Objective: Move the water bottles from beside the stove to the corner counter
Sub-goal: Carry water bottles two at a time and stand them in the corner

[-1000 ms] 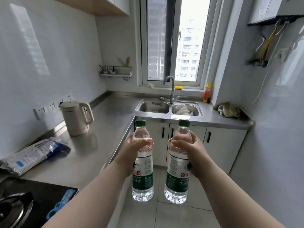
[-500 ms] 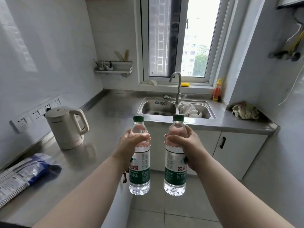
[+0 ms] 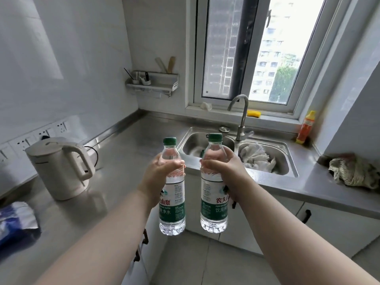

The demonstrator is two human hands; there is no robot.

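Green-capped and upright, the two water bottles hang above the floor, just off the counter edge, one in each fist. The left hand point(image 3: 160, 171) wraps its fingers round the shoulder of the left bottle point(image 3: 173, 206), and the right hand point(image 3: 224, 171) curls the same way round the right bottle point(image 3: 212, 204). Both are short of the corner counter point(image 3: 141, 136), which lies ahead between the kettle point(image 3: 59, 167) and the sink point(image 3: 205, 145). To carry them well, I judge it best to hold them vertical and swing left over the steel (the grips sit high, so the bases may sway). Each base should land flat, well back from the sink rim, before the fingers loosen.
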